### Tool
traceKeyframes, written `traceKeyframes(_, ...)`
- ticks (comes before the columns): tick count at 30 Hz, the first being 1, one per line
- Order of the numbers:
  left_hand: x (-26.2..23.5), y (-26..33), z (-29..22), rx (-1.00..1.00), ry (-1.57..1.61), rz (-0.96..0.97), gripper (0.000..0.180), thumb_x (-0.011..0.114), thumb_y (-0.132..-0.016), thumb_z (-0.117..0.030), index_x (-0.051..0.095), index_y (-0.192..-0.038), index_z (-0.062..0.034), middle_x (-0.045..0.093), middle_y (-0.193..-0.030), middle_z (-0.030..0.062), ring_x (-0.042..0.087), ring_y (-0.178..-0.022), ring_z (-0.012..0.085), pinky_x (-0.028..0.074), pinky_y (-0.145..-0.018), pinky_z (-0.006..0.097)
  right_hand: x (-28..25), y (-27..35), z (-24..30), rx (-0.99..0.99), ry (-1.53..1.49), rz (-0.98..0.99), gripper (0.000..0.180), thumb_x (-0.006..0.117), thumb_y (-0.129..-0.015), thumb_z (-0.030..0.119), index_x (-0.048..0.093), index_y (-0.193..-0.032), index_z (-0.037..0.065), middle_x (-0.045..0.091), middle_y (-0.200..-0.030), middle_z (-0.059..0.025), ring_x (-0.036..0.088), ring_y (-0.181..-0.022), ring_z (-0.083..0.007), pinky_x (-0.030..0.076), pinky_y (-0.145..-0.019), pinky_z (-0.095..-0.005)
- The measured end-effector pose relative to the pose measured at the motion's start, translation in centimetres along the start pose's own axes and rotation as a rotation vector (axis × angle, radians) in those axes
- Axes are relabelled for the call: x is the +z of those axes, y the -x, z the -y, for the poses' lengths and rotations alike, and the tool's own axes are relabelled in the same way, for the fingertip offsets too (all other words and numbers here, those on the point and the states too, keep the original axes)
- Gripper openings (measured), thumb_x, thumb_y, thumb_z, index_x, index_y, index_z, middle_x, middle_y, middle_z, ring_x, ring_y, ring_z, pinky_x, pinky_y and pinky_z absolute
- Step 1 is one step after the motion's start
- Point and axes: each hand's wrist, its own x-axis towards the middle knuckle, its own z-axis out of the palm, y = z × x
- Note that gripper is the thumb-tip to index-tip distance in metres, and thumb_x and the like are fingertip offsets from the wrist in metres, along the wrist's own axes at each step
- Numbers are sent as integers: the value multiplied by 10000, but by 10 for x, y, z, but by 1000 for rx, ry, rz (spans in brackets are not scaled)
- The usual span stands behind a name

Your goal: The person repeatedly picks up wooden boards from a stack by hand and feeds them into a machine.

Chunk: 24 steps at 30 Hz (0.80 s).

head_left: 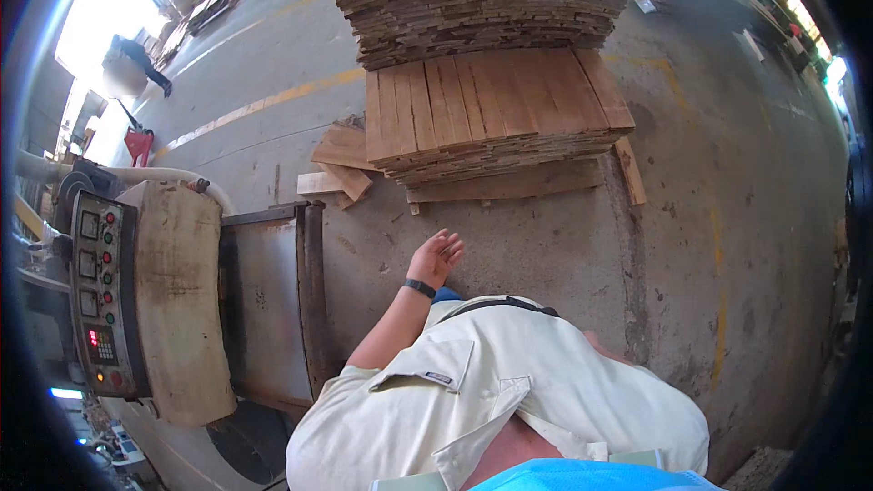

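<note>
My left hand (437, 256), with a dark band at the wrist, hangs in front of my body over the concrete floor. It holds nothing; its fingers are loosely bent and a little apart. Of my right arm only a sliver of skin (604, 346) shows beside my shirt, and the right hand is hidden. Ahead of me, beyond my left hand, lies a low stack of wooden boards (491, 109), its top layer laid side by side. Behind it rises a much taller stack of boards (482, 5).
At my left stands a machine with a button panel (105, 295) and a metal table (264, 305). Loose wood pieces (341, 164) lie left of the low stack. A single board (629, 171) sticks out at its right. Far left, a person (136, 59) is near a red pallet jack (138, 145).
</note>
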Motion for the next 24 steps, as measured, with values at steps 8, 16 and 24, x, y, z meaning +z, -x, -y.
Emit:
traceKeyframes(8, 13, -62, -26, -47, -40, -9, 350, 511, -899, -88, 437, -1237, -35, 594, -1078, 159, 618, -957, 279, 539, -835, 401, -118, -104, 65, 448, -804, -53, 109, 594, -768, 110, 624, -669, 75, 625, -674, -101, 595, -612, -185, 476, -516, -351)
traceKeyframes(16, -37, -162, -114, -103, 66, -224, 410, 505, -909, -107, 404, -1298, -26, 546, -1225, 178, 592, -1056, 314, 520, -872, 402, -300, -260, 103, 646, -1662, 73, 419, 616, -843, 155, 502, -1221, 14, 642, -904, -104, 633, -778, -188, 526, -652, -294)
traceKeyframes(24, -102, -281, -212, -122, 153, -427, 411, 463, -940, -147, 347, -1306, 0, 425, -1342, 191, 508, -1171, 365, 472, -970, 448, -392, -466, 180, 598, -1826, 245, 368, 566, -901, 161, 480, -1240, 48, 624, -1026, -131, 619, -910, -244, 529, -766, -361)
